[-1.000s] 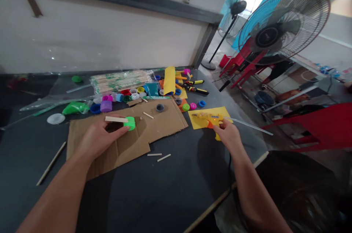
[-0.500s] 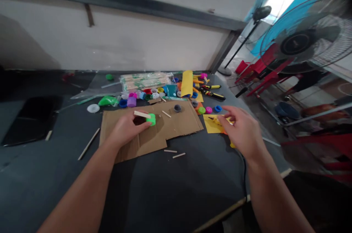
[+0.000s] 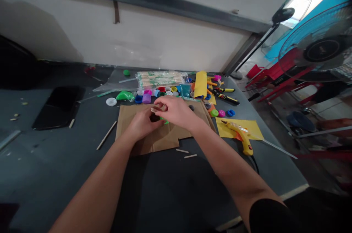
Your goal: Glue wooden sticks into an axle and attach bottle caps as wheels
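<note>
1. The left hand [image 3: 141, 126] and the right hand [image 3: 178, 113] are close together over a flat brown cardboard sheet [image 3: 155, 145] on the dark grey tabletop [image 3: 165, 192].
2. A bright green plastic cap [image 3: 166, 121] is in between them. It peeks out by the tip of the left thumb, just under the right hand. Most of it is hidden.
3. A pale, flat-sided wooden stick piece [image 3: 154, 110] pokes out above the left thumb, by the right hand's bent fingers.
4. The left hand is nearly closed, with its thumb and fingers holding the stick piece and the cap.
5. The right hand reaches across from its side, palm down, with its fingers curled. I cannot tell if it grips anything, because its own fingers hide that.
6. A yellow plastic glue gun [image 3: 238, 130] lies well apart from both hands, partly on a sheet of yellow paper [image 3: 255, 130], out to the right.
7. Two short pale wooden sticks [image 3: 190, 156] lie on the tabletop, near the cardboard's front edge.
8. A longer thin wooden stick [image 3: 106, 135] lies left of the cardboard.
</note>
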`<state>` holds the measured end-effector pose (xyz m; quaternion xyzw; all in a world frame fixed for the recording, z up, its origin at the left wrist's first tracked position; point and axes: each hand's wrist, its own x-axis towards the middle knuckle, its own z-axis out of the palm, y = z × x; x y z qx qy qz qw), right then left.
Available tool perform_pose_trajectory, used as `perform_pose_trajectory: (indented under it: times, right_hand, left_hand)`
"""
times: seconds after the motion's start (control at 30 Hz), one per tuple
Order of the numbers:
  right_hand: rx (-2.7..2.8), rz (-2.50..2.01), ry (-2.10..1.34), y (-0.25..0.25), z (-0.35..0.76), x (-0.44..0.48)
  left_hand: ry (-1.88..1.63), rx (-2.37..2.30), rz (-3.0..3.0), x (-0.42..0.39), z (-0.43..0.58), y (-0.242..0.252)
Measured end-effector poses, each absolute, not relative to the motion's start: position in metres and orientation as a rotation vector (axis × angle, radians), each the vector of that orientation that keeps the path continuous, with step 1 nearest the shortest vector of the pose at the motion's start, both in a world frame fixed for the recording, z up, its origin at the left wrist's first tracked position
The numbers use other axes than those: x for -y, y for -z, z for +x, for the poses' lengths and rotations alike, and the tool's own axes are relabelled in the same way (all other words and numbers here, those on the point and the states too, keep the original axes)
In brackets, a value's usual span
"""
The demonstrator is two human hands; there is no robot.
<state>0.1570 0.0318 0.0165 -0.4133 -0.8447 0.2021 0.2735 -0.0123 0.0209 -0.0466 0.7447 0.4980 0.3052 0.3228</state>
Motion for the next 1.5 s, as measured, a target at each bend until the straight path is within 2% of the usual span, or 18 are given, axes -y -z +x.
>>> perform_pose_trajectory:
  times: [0.17,0.63,1.0,1.5]
  right_hand:
    - [2.264,-1.037,-0.676,-0.013,0.161,-0.031]
    - [2.379,-0.963,-0.609,-0.009,0.162,-0.038]
    - [2.014,-1.016,-0.812,0.005,0.178,-0.026]
    - [2.066,-1.064,-0.339,0.021,0.191,-0.012]
  left_hand:
    - [-0.786,-1.325,1.967,-0.02,-0.011,0.044]
    - [-0.876,-1.32,2.02,-0.018,-0.01,0.044]
    - [-0.793,-1.237,1.908,-0.02,-0.012,0.046]
    - [-0.73,-1.248,1.912,-0.02,-0.013,0.042]
